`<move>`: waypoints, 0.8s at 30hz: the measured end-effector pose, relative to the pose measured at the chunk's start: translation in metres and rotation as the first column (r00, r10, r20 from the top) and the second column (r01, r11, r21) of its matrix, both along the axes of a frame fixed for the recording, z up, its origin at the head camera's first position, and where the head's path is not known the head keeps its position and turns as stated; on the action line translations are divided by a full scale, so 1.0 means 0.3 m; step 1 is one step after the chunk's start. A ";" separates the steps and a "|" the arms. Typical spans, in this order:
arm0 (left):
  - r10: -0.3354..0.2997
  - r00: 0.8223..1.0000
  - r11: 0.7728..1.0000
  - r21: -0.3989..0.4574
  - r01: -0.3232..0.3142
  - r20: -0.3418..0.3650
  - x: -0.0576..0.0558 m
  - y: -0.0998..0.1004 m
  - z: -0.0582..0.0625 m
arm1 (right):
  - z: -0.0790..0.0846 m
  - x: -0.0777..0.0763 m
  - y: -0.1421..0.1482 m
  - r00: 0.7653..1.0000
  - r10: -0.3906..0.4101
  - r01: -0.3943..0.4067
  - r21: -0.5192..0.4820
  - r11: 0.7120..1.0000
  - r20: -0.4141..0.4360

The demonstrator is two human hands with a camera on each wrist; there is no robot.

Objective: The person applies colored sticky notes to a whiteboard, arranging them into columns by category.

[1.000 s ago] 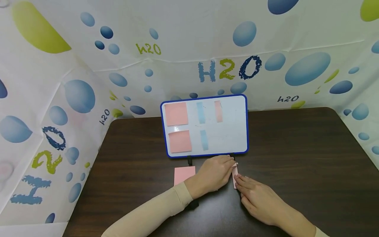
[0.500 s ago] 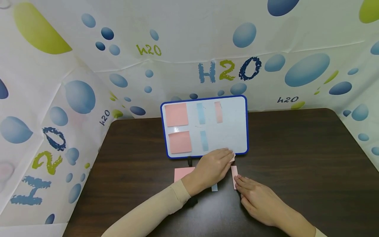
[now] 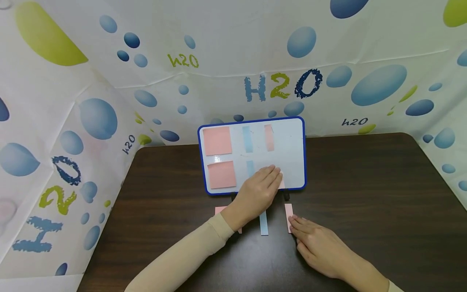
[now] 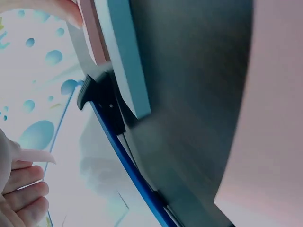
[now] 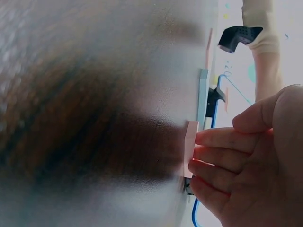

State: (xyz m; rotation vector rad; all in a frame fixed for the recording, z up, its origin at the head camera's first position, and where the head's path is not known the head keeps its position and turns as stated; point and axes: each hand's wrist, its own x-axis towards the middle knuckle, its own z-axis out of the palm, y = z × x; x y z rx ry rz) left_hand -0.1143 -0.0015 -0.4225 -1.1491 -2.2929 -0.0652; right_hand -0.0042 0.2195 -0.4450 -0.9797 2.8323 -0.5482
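Note:
My left hand (image 3: 257,190) is in front of the whiteboard (image 3: 293,158), at its lower middle. It pinches a thin pink sticky strip (image 3: 282,184), which pokes out past the fingers (image 4: 28,196) in the left wrist view. On the table, my right hand (image 3: 321,245) rests its straight fingertips against a narrow pink sticky-note pad (image 3: 288,218). In the right wrist view those fingers (image 5: 218,156) lie along the side of this pink pad (image 5: 190,149). A narrow blue pad (image 3: 264,225) lies left of it, and a square pink pad (image 3: 220,209) is mostly hidden under my left forearm.
Stuck on the whiteboard are two square pink notes (image 3: 217,141), two blue strips (image 3: 247,139) and a pink strip (image 3: 269,138). Black feet (image 3: 286,196) hold the board up on the dark wooden table (image 3: 365,194). A patterned curtain (image 3: 219,36) stands behind.
My left hand has lifted the pink strip off the narrow pad and moved it up and left, to the front of the whiteboard. My right hand has stayed at the pad.

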 end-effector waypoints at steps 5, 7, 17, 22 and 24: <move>0.012 0.999 1.000 -0.008 -0.013 -0.040 -0.022 -0.010 -0.004 | -0.001 0.000 0.000 1.000 -0.001 0.001 0.004 1.000 0.009; 0.017 0.999 1.000 -0.010 -0.018 -0.047 -0.029 -0.014 -0.007 | -0.001 0.000 0.000 1.000 -0.006 0.006 0.009 1.000 0.018; 0.053 0.995 0.997 -0.042 -0.057 -0.085 -0.055 -0.016 -0.010 | 0.003 0.000 -0.005 0.998 -0.029 0.027 0.025 0.999 0.062; 0.064 0.993 0.997 -0.026 -0.067 -0.103 -0.067 -0.016 -0.016 | 0.001 0.002 -0.007 0.998 -0.034 0.033 0.023 0.999 0.055; 0.064 0.991 0.998 -0.013 -0.066 -0.117 -0.072 -0.016 -0.017 | 0.001 0.002 -0.006 0.998 -0.032 0.031 0.022 0.999 0.053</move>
